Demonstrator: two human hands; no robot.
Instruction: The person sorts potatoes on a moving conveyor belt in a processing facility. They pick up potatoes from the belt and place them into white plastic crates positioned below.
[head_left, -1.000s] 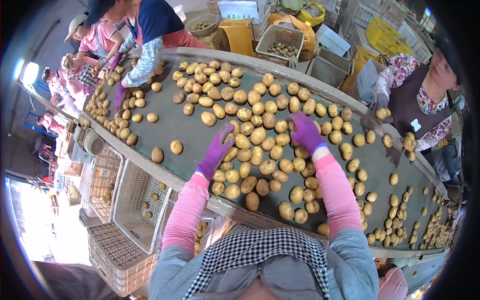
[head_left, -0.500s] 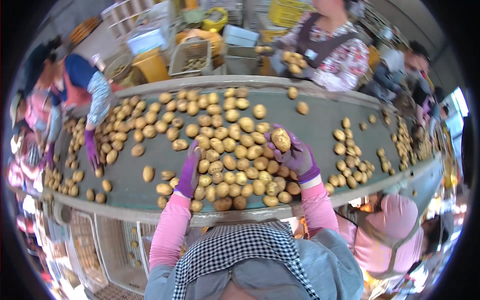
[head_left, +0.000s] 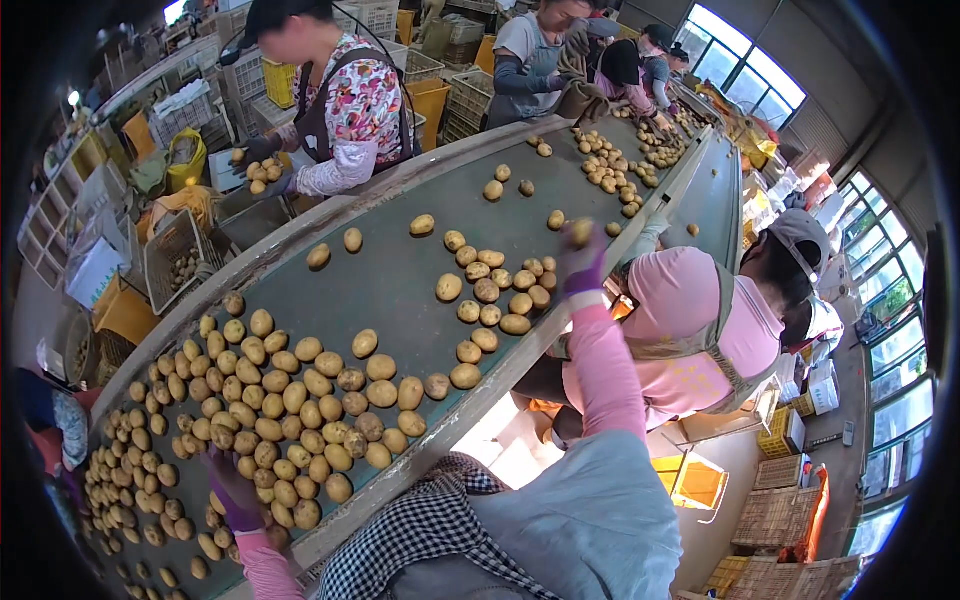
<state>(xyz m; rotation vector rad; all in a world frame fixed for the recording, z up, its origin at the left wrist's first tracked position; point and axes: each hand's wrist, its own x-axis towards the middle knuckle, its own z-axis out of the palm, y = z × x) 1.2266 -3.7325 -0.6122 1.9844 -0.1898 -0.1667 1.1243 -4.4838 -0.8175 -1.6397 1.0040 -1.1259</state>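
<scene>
My right hand (head_left: 582, 268), right of the middle, holds a potato (head_left: 580, 232) on top. My left hand (head_left: 234, 494), lower left, is nearest the pile (head_left: 268, 429); I can't tell its grip.

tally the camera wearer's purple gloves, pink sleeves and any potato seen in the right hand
Purple gloves, left and right: 2
Pink sleeves, left and right: 2
Potato in the right hand, blurred: 1
Total: 5

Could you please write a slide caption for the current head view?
Purple-gloved right hand holding a potato, left hand beside clustered potatoes on a dark belt.
</scene>
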